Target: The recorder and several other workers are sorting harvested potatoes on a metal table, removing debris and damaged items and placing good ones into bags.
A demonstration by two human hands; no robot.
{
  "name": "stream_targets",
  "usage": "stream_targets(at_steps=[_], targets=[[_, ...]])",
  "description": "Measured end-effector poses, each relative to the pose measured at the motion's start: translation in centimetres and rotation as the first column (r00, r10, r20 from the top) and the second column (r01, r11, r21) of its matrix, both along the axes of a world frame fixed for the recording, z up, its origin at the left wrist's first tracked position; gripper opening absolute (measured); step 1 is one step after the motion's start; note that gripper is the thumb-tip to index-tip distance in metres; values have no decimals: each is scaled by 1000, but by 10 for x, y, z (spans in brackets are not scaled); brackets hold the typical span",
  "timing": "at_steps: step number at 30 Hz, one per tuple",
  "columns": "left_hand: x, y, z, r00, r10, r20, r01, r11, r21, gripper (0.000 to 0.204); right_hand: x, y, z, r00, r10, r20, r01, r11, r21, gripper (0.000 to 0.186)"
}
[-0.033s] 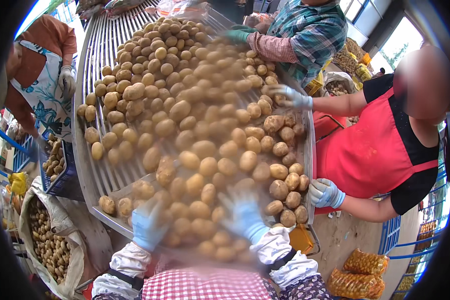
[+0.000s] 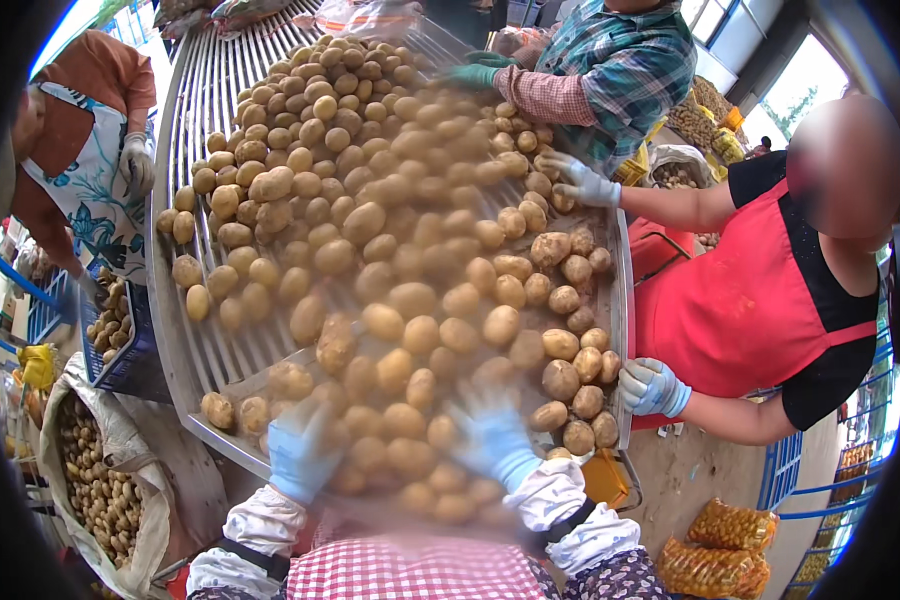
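A heap of potatoes (image 2: 382,322) covers much of a slatted metal table (image 2: 195,130) in front of me. At its near edge, my left hand (image 2: 302,448), in a light blue-coated glove, lies against the left side of the nearest potatoes. My right hand (image 2: 494,434), gloved alike, rests at their right side. The fingers of both hands look stretched out and apart, though blurred. No potato is visibly gripped in either. A hazy smear across the middle of the picture softens the potatoes between my hands.
Across the right edge works a person in a red apron (image 2: 715,300), beyond them one in a plaid shirt (image 2: 625,75). Another person (image 2: 95,170) stands at the left, beside a blue crate (image 2: 140,345). Below it is a potato sack (image 2: 150,480). Filled net bags (image 2: 715,565) lie lower right.
The view has shifted very slightly. The far gloved hand of the person in the red apron has moved a little up along the table edge. My hands are almost unchanged.
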State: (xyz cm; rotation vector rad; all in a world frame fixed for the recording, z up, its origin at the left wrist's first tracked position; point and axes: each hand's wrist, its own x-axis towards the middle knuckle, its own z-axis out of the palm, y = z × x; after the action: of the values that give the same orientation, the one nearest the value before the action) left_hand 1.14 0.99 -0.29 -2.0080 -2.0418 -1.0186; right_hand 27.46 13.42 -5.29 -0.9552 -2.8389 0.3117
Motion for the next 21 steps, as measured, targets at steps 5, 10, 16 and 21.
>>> stream_targets(at_steps=[5, 10, 16, 21], targets=[[-5, -22, -19, 997, 70, 22, -64, 980, -190, 55, 22, 17, 7, 974, -176, -145, 187, 980, 69, 19], [-5, -21, -22, 998, 52, 45, -43, 984, -173, 53, -81, 59, 14, 866, -252, -433, 306, 950, 58, 43], [-8, -25, -17, 996, 58, 69, -44, 981, -190, 50, -77, 32, 24, 997, 1, -76, -2, 1000, -21, 53], [-8, -23, -17, 996, 42, 78, -24, 976, -218, 51, -79, 76, 8, 956, 50, -290, -76, 994, -82, 48]])
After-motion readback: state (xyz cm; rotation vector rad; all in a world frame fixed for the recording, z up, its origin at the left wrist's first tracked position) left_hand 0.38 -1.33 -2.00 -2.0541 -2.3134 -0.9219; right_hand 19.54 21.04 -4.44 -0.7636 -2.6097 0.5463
